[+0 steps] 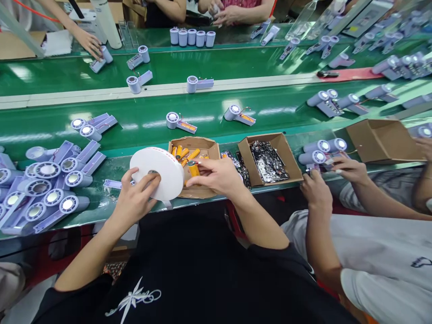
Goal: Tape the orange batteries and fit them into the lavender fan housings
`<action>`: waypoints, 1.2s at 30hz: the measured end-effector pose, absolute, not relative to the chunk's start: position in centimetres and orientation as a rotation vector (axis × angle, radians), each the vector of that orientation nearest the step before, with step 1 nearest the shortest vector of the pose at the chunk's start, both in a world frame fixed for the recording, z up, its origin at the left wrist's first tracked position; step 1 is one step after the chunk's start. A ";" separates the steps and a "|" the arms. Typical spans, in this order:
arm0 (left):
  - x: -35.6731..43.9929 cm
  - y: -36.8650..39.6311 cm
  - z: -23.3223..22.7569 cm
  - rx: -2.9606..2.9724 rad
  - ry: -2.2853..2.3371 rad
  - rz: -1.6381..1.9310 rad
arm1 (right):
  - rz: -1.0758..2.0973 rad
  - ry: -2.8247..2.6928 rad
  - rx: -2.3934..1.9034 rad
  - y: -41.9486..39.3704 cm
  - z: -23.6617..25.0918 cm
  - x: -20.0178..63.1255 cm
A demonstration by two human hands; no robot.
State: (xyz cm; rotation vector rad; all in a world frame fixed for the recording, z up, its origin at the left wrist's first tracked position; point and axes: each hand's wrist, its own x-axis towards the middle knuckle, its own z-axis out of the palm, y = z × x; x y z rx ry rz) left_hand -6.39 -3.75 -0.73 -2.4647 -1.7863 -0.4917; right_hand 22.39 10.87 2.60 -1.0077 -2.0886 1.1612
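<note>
My left hand (139, 191) grips a large white tape roll (158, 168), with fingers at its centre hole. An orange cylindrical battery (193, 168) sits between the thumb and fingers of my right hand (219, 175), just right of the roll. Below that hand stands a cardboard box (209, 144) with several more orange batteries (182, 153) inside. Part of a lavender plastic housing (113, 184) lies on the bench left of the roll, partly hidden by my left hand.
Lavender fan housings (45, 171) are heaped at the left. A box of small circuit boards (268, 162) stands right of the batteries. More fan housings (173, 120) lie along the green conveyor (135, 139). A co-worker's hands (317, 189) handle parts at the right; other people work across the line.
</note>
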 end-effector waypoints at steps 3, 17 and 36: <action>-5.7 -3.2 0.1 -2.508 -1.831 -0.439 | 1.214 -2.150 -1.045 10.6 3.2 21.6; 1.6 0.5 1.0 -2.752 -1.816 -0.210 | 0.927 -0.918 -0.938 16.7 -1.4 26.9; -7.7 -5.3 -0.3 -2.007 -2.833 0.580 | 1.256 -0.937 -1.059 5.6 -4.6 31.3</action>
